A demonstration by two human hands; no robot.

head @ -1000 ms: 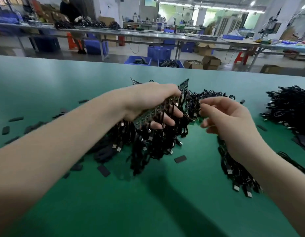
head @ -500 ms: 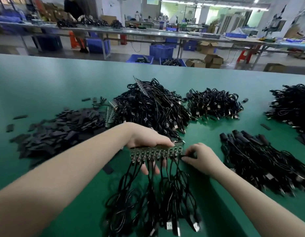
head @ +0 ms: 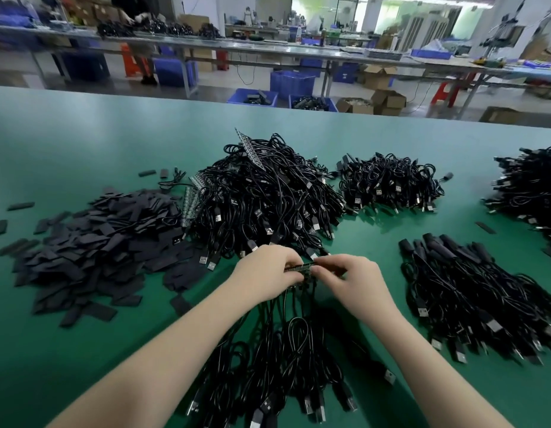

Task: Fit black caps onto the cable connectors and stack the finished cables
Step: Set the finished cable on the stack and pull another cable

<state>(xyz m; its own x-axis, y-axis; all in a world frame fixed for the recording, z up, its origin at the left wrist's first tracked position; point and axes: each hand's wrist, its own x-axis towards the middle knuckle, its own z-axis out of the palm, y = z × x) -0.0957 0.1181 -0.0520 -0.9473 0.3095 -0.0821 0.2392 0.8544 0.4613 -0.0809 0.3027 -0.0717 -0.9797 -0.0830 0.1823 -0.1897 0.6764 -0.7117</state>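
Green matting covers the surface (head: 82,143), seen from above through a head-worn camera. Near its middle, both hands meet over a narrow strip of small circuit boards (head: 300,268) with black cables hanging from it toward the viewer. The left hand (head: 265,270) grips the strip's left end with curled fingers; the right hand (head: 349,278) pinches its right end. The hanging cables (head: 286,359) trail across the surface, their plugs nearest the viewer.

To do this step well, it seems best to steady the strip with the left hand and work one connector at a time with the right, without tangling the cables.

Loose black caps (head: 92,251) lie heaped to the left, a large cable pile (head: 261,199) sits behind the hands, and capped cables (head: 471,285) are stacked to the right.

Beyond the surface, two blue bins (head: 302,101) on the floor hold dark parts, too small to identify.
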